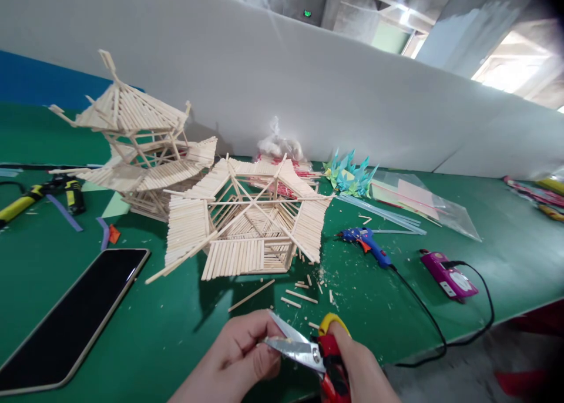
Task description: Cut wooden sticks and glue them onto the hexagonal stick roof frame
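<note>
My right hand (359,362) is wrapped round the red and yellow handles of a pair of scissors (304,349), whose blades are parted and point left. At the blade tips, my left hand (244,353) is closed in a pinch; what it holds is hidden by the fingers and blades. Just beyond both hands stands a many-sided model (231,259) built of thin wooden sticks, with slatted roof panels round an open frame. Loose sticks (251,295) and short cut pieces (302,297) lie on the green table between the hands and the model.
A taller stick pagoda (127,115) stands back left. Near the left edge lie a phone (74,321) and a yellow-black tool (26,203). To the right are a blue glue gun (368,244) and a purple power strip (449,276), both corded. A grey partition (374,109) closes the back.
</note>
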The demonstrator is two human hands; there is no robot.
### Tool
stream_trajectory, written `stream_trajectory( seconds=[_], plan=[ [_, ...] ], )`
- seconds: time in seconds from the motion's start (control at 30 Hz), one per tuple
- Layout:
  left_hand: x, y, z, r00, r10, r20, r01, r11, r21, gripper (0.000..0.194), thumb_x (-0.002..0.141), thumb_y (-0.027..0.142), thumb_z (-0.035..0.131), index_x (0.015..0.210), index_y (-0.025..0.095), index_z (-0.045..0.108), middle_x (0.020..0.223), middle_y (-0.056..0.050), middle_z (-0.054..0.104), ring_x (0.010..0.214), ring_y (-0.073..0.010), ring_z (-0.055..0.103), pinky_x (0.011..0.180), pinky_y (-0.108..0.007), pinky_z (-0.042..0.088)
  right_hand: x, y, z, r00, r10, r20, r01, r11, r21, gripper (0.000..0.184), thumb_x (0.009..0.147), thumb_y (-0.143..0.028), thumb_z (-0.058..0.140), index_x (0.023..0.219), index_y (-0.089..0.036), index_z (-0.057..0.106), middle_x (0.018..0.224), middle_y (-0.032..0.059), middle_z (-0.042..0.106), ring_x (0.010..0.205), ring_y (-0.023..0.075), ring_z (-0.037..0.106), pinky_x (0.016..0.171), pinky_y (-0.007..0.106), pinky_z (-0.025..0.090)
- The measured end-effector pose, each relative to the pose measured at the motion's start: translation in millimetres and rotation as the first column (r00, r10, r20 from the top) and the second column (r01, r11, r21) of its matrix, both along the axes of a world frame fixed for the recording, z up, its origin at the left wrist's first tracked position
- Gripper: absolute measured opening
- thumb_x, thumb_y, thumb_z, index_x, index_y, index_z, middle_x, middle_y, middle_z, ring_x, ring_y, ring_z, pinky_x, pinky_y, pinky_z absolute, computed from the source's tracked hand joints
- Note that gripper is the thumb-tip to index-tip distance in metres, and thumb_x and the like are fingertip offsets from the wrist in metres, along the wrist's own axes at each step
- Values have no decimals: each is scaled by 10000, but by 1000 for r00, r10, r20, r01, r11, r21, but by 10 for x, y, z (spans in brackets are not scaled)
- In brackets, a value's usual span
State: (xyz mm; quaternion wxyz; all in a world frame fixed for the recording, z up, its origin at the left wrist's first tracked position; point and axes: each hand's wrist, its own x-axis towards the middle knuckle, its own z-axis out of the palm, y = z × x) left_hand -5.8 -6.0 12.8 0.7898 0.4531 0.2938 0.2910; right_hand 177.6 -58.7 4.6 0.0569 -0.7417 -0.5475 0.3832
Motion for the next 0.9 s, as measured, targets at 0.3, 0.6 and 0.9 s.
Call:
stream_trajectory(
  seconds=[0.3,0.6,0.9],
  plan=[
    [43,16,24,997,-23,73,29,996,-89,241,720,378,616,622,163,569,537,65,342,502,-98,234,465,-245,165,22,-32,132,997,64,-46,-62,997,47,330,581,-149,579,875,-250,470,715,-19,648,657,160,599,557,192,410],
    [40,54,129,983,-98,153,145,931,-335,218,689,315,668,574,169,555,486,76,383,431,-71,225,449,-242,151,67,5,184,993,111,-29,-108,991,81,339,570,-146,575,895,-201,494,785,43,644,750,205,587,633,243,409],
    [131,-41,60,1000,-3,-22,-1,983,-184,211,640,373,695,651,167,647,593,31,518,493,-86,308,463,-235,185,65,-58,-9,995,61,-80,-51,992,115,267,579,-173,579,822,-209,476,592,-45,588,550,129,555,497,177,389]
  ],
)
